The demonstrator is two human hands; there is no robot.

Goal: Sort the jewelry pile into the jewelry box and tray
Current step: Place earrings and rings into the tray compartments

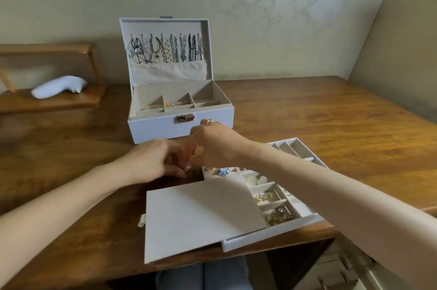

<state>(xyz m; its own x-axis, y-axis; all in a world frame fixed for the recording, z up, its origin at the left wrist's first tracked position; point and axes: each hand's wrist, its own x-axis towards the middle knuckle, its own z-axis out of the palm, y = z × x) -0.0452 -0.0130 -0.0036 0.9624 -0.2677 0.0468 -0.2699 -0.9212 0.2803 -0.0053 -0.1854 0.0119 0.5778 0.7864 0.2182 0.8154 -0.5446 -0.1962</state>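
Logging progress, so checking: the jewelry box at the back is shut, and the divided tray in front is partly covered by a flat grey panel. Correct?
Not quite. The jewelry box is open, its lid upright with necklaces hanging inside, as the head view shows. The tray is indeed partly covered by the grey panel.

The brown wooden worktop (319, 110) runs back to the wall. At its back, in the middle, stands the open white jewelry box (165, 129), lid upright. At the near right lies the compartmented tray (272, 234), its front wall close along the worktop's near edge. A flat pale board (201, 216) lies partly over the tray's left side and partly on the wood. At the far left, a wooden stand (71, 100) carrying a white object (56, 87) seems to rest on the worktop, though the join is blurred.
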